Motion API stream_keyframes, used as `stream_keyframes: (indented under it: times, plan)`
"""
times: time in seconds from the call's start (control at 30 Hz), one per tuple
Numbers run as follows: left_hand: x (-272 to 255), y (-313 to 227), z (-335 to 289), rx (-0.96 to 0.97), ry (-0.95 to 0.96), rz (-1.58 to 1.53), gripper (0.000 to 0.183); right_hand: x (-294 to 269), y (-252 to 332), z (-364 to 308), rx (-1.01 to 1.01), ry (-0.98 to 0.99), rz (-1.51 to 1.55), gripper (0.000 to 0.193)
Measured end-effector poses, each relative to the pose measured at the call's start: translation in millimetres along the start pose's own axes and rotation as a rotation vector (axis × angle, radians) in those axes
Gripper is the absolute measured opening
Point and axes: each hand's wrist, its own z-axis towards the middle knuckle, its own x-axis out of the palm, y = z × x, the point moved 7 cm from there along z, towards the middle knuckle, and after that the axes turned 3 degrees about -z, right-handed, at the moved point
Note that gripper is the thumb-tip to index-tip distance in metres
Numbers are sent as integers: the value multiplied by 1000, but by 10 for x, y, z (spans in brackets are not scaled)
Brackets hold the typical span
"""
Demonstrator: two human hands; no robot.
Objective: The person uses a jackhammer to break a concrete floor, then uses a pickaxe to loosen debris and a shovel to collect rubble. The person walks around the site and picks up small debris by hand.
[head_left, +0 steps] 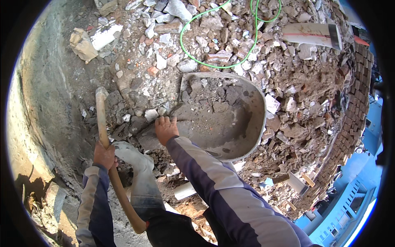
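Note:
My left hand (pixel 104 155) is closed around the curved wooden handle of a digging tool (pixel 126 201). The handle runs from near my boot up to the tool's head (pixel 101 91), whose blade I cannot make out against the soil. At the middle, my right hand (pixel 166 130) rests at the open side of a scoop-shaped pan (pixel 263 108), fingers bent and close together. What lies under those fingers is hidden. Grey-brown soil (pixel 212 119) covers the bottom of the pan, with darker clods along its far side.
Broken stones and rubble (pixel 177 10) lie beyond the pan and to its right. A green cable (pixel 182 39) loops over them. Near the far right is a pale pipe piece (pixel 310 35). My boot (pixel 138 160) stands between my arms. A bare wall (pixel 45 94) curves along the left.

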Motion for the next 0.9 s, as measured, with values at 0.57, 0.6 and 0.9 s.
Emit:
stream_keyframes:
  times: [0.57,0.6,0.9]
  plan:
    - [-214,617,820,-73,-8,-21,20,-1109,-2404,-2809,291,-150,1060,44]
    - [-216,665,928,-76,23,-41,17,-1199,-2822,-3211,363,-183,1258,50]
    - [-181,870,1675,-202,153,-216,7,-2747,-6210,-7197,1576,-828,-192,20]
